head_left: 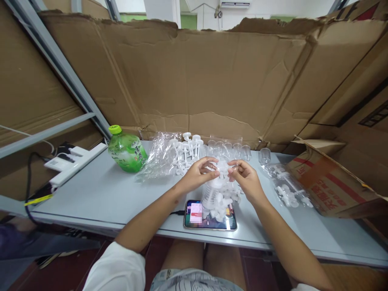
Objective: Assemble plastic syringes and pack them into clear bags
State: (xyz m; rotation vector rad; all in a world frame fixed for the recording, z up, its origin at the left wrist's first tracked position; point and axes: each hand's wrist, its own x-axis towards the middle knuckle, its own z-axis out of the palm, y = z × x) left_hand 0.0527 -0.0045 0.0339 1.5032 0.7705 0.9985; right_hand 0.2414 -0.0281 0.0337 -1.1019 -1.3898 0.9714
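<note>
My left hand (198, 173) and my right hand (246, 178) meet over the middle of the grey table (106, 194), fingers curled round a small white plastic part (222, 169) held between them. Directly under the hands stands a clear ribbed plastic cup (212, 195) with a heap of small white plastic parts (226, 200) beside it. A phone (210, 216) with a lit screen lies flat below them near the table's front edge, partly covered by the parts.
A green bottle (127, 151) lies at the left. A clear bag of white parts (172, 155) and a row of clear cups (230, 149) sit behind the hands. Another bag (287, 188) and an open carton (330, 180) are at right. Power strips (71, 161) are at left. Cardboard walls surround the table.
</note>
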